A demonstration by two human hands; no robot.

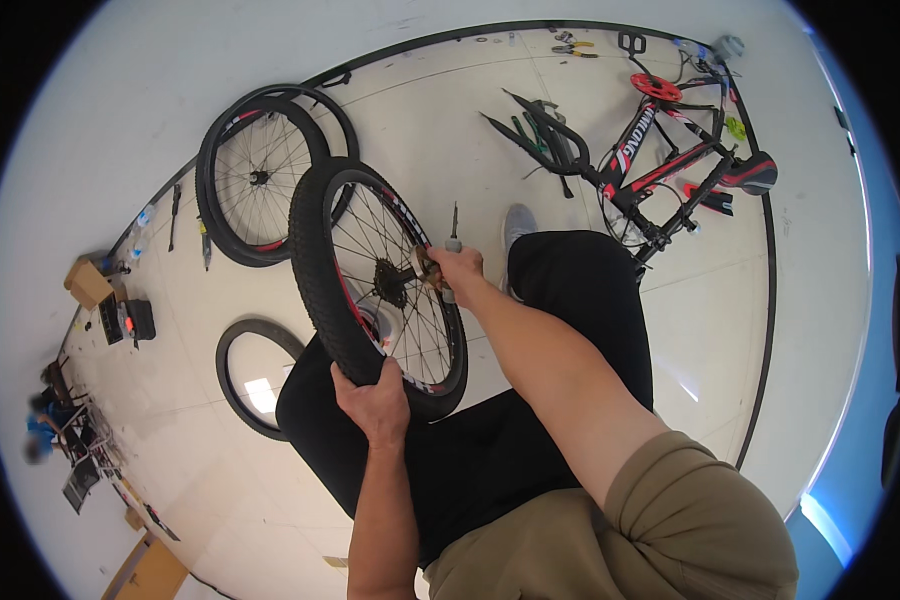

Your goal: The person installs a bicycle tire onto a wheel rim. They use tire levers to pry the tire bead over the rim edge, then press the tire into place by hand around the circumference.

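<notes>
Rear wheel (375, 290) stands upright on the person's lap; left hand (375, 400) clamps its tyre (nearest edge), right hand (457, 268) grips a tool (453, 240) at the cassette (390, 283). Loosening seems underway; steady turning needed.

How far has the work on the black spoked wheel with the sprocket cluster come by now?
Done: both wheels are off the red and black bicycle frame; the second wheel leans on the wall. In hand: left hand grips the tyre of the black spoked wheel upright, right hand holds a tool near its sprockets. Left: the wheel remains unmounted.
</notes>
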